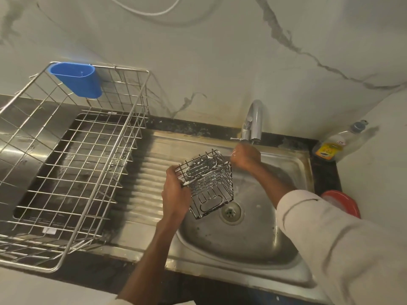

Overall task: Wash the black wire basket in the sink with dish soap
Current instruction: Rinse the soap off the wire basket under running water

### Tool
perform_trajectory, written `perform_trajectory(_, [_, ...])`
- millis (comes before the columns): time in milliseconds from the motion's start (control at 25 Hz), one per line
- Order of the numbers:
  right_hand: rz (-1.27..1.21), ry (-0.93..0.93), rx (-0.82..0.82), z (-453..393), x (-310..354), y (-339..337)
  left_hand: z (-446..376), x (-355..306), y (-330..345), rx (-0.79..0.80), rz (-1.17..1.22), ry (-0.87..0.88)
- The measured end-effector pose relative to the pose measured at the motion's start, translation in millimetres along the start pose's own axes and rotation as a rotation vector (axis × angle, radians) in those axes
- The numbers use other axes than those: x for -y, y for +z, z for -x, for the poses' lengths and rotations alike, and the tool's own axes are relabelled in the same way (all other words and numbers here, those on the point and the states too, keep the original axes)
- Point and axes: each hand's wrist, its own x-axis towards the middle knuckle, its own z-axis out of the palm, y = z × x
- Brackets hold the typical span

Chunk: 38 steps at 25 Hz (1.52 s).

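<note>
Black square wire basket, foam-streaked, tilted above the round stainless steel sink, near the drain. Left hand grips its rim corner. Right hand curled under the chrome faucet, grasp unclear. Clear dish soap bottle on tabletop corner.

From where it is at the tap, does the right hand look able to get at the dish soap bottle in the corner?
Probably yes. The right hand is under the faucet, holding nothing visible, and the dish soap bottle lies on the counter to its right with only bare sink rim between them.
</note>
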Motion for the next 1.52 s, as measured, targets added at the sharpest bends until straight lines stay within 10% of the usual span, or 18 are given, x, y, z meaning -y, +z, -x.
perform_trajectory(160, [-0.210,0.086,0.283,-10,-22,-9,-2,-2,8,0.031,0.038,-0.014])
perform_trajectory(400, [-1.522,0.752,0.426,-3,-16,-31,-1,-6,16,0.040,0.013,0.012])
perform_trajectory(520, [-1.891,0.782,0.383,-1,-5,-21,-2,-3,19,0.046,0.029,0.019])
perform_trajectory(800, [-0.848,0.200,0.369,39,-19,-28,-18,0,23,0.135,0.068,0.046])
perform_trajectory(960, [-0.898,0.019,0.552,68,-52,-45,-41,-14,40,0.216,0.164,0.056])
perform_trajectory(1520, [-0.813,0.370,0.156,90,-102,-39,-81,-92,119,0.468,0.241,0.084])
